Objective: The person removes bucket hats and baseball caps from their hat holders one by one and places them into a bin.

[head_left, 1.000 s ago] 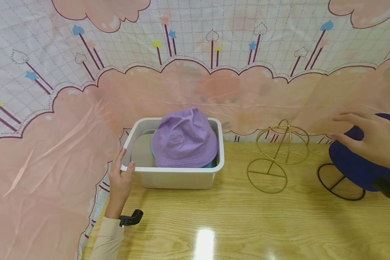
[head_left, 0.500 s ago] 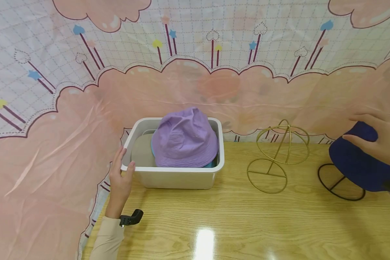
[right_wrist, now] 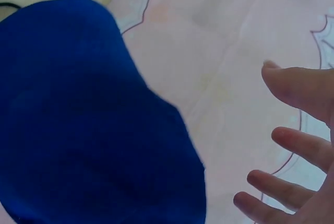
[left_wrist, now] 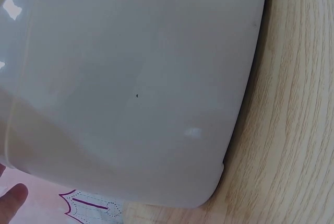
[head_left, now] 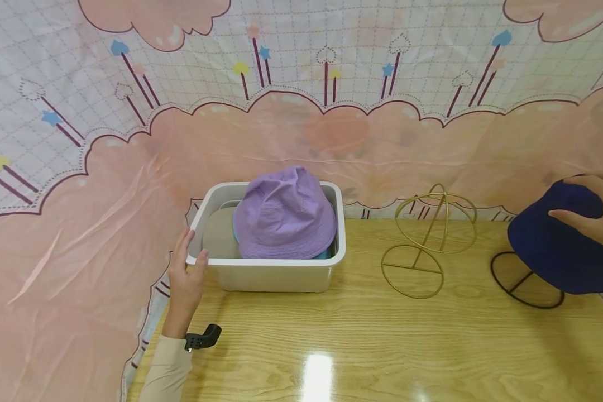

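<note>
A white plastic bin [head_left: 276,276] holds a purple bucket hat [head_left: 283,218], with a beige cap-like piece [head_left: 220,233] and a bit of light blue beside and under it. My left hand [head_left: 185,282] rests at the bin's front left corner, its fingers fairly straight along the rim. In the left wrist view, the bin's wall [left_wrist: 135,78] fills most of the picture. A navy bucket hat [head_left: 553,240] sits tilted on a black wire stand [head_left: 527,304] at the right. Beside the hat, my right hand [right_wrist: 297,151] has its fingers spread, apart from the fabric.
Between the bin and the navy hat stands a gold wire hat stand [head_left: 422,245], bearing nothing. All of these are on a wood-grain table [head_left: 372,340]. A pink and white printed cloth [head_left: 301,134] hangs behind and down the left side.
My right hand has moved to the right across the navy hat, towards the edge of the view. My left hand and the bin have stayed where they were.
</note>
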`<state>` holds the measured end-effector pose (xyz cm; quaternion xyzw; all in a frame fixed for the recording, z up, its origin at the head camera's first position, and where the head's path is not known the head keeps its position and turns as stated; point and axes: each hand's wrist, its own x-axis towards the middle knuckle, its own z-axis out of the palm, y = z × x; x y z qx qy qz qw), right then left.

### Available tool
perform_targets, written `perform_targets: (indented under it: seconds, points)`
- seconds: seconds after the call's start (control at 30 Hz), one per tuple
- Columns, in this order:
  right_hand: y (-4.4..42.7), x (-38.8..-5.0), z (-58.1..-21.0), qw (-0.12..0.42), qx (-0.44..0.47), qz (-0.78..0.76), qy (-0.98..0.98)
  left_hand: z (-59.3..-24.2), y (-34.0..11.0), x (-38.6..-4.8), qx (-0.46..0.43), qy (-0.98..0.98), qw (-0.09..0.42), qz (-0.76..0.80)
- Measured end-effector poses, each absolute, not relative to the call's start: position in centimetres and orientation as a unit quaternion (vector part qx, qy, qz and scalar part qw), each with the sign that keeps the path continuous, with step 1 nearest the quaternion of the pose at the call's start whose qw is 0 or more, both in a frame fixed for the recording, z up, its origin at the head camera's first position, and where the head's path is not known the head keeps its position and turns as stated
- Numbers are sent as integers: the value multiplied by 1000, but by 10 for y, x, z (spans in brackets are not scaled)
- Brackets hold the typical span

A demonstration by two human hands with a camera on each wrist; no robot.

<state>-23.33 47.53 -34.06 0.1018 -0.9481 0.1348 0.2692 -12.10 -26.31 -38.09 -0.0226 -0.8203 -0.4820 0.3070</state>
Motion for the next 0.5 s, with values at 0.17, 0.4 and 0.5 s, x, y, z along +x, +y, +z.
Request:
perform_targets:
  seconds: [0.17,0.4,0.5]
  points:
    - [506,-244,-355,263,61,96,-958,-380,-263,-121,-28,-820,315,-476]
    - [496,-231,-344,210,5,95,-973,-381,-264,-120,-21,-823,312,-474]
    - [486,-221,-334,189,-8,104,-977,-382,-266,-120,-22,-824,307,-476]
